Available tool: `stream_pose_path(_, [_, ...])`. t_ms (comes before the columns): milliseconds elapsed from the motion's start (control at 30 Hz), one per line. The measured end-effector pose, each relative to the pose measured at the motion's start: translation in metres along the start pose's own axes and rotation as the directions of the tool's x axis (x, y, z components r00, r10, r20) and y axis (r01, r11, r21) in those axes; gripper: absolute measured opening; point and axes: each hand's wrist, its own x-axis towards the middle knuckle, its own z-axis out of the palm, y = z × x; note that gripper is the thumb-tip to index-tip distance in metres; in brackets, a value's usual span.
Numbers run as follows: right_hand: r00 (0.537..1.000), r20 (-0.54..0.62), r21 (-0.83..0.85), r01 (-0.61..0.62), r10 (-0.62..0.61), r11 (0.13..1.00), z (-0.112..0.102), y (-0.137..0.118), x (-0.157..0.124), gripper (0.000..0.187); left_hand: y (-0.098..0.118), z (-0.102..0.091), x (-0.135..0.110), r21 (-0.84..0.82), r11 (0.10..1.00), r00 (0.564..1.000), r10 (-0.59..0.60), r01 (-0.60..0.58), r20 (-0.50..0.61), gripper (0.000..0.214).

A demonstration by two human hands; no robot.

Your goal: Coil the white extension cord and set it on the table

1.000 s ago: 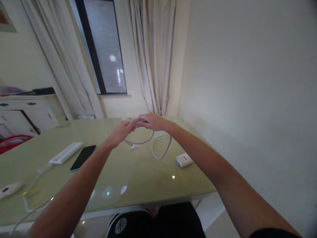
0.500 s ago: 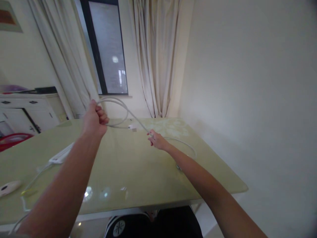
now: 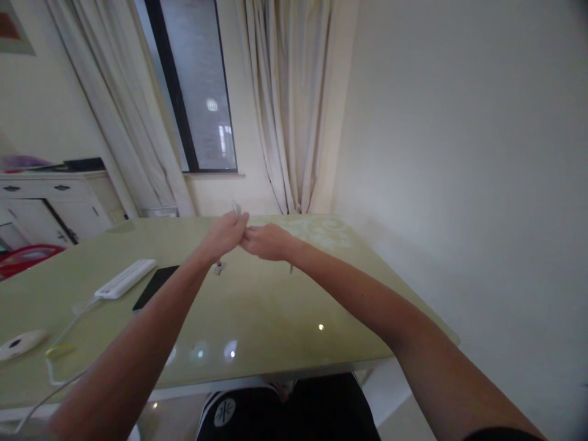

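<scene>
Both hands meet over the far part of the table. My left hand (image 3: 227,231) is closed around a white cable (image 3: 236,209), a short piece of which shows above its fingers. A white plug with metal pins (image 3: 220,267) hangs just below that hand. My right hand (image 3: 266,241) touches the left one, its fingers pinched together at the cable. Most of the cable is hidden behind the hands. Something small and thin hangs under my right wrist, too blurred to name.
On the pale green tabletop (image 3: 257,324), a white power strip (image 3: 126,278) with its cord lies to the left. Beside it is a black flat object (image 3: 155,286), partly behind my left forearm. A white oval device (image 3: 21,344) sits at the left edge. The wall borders the right side.
My hands have come together; the left moved right and down, the right moved left and up. The wide cable loop between them is gathered in, and its plug moved left and down.
</scene>
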Motion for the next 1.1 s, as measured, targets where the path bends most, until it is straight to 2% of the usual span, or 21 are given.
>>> stream_pose_path(67, [0.994,-0.043,-0.005,0.102,-0.102,0.995,-0.005,0.003,-0.002,0.031,-0.003,0.000,0.002,0.113,0.991,0.998,0.064,-0.064,0.008,0.037])
stream_pose_path(133, [0.993,-0.095,0.031,0.072,-0.069,0.997,-0.007,0.006,-0.008,0.029,-0.007,-0.002,0.001,0.107,0.994,0.997,0.028,-0.036,0.074,0.033])
stream_pose_path(200, [0.985,-0.150,0.119,-0.068,0.086,0.991,-0.007,0.007,-0.012,0.023,-0.013,-0.004,-0.002,0.038,0.998,0.978,-0.063,0.056,0.197,0.032])
stream_pose_path(267, [0.944,-0.168,0.257,-0.236,0.284,0.937,-0.006,0.008,-0.014,0.029,-0.019,-0.005,-0.005,0.051,0.994,0.956,-0.104,0.094,0.275,0.037])
stream_pose_path(300, [0.915,-0.161,0.335,-0.302,0.370,0.892,-0.005,0.009,-0.015,0.034,-0.021,-0.006,-0.006,0.077,0.994,0.955,-0.101,0.083,0.278,0.040])
stream_pose_path(400, [0.859,-0.102,0.559,-0.368,0.502,0.743,0.000,0.013,-0.019,0.034,-0.024,-0.014,-0.006,0.080,0.995,0.982,-0.068,0.054,0.177,0.048])
stream_pose_path(533, [0.867,0.008,0.793,-0.309,0.499,0.525,0.010,0.030,-0.048,0.017,-0.023,-0.043,-0.002,-0.098,0.989,0.993,-0.115,0.115,0.014,0.041])
stream_pose_path(600, [0.865,0.011,0.848,-0.274,0.502,0.453,0.012,0.042,-0.067,0.025,-0.024,-0.057,-0.001,-0.140,0.980,0.989,-0.148,0.144,-0.017,0.039])
stream_pose_path(667, [0.848,-0.047,0.852,-0.241,0.527,0.464,0.011,0.053,-0.080,0.036,-0.027,-0.063,-0.002,-0.091,0.980,0.985,-0.175,0.174,0.007,0.040])
stream_pose_path(767, [0.856,-0.133,0.774,-0.226,0.500,0.592,0.000,0.055,-0.075,0.039,-0.032,-0.050,-0.004,-0.002,0.983,0.977,-0.183,0.184,0.110,0.038])
stream_pose_path(833, [0.875,-0.128,0.672,-0.270,0.467,0.690,-0.011,0.049,-0.060,0.035,-0.031,-0.031,-0.004,-0.057,0.982,0.967,-0.165,0.179,0.192,0.036])
stream_pose_path(900, [0.870,-0.109,0.563,-0.345,0.481,0.751,-0.020,0.042,-0.043,0.034,-0.026,-0.013,-0.005,-0.206,0.957,0.954,-0.146,0.203,0.263,0.034])
stream_pose_path(1000, [0.834,-0.123,0.502,-0.416,0.538,0.758,-0.023,0.048,-0.037,0.042,-0.017,-0.005,-0.011,-0.401,0.868,0.920,-0.141,0.292,0.365,0.033])
stream_pose_path(1100, [0.785,-0.150,0.590,-0.417,0.601,0.692,-0.012,0.077,-0.063,0.053,-0.013,-0.024,-0.021,-0.477,0.813,0.898,-0.121,0.334,0.423,0.037])
